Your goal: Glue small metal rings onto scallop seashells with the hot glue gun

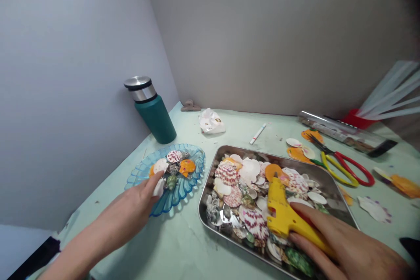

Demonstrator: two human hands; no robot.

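Note:
At the blue scalloped glass plate [134, 182], my left hand [139, 201] closes its thumb and fingers on a white shell [159, 187] at the plate's near side. Beside those fingers lie a purple-spotted shell [174, 156], an orange shell [187, 166], a pale shell [160, 165] and a small green shell [171, 182]. My right hand [348, 238] grips a yellow hot glue gun [285, 216], its nozzle pointing away over a metal tray [210, 226]. Many shells fill that tray, among them a purple-striped scallop shell [255, 224] and an orange shell [274, 171].
A green bottle [156, 118] stands behind the plate. Farther back lie a crumpled white packet [211, 121] and a white pen [257, 134]. To the right are red-and-yellow scissors [341, 166], a clear tube [348, 133] and a red cup [359, 118] of glue sticks.

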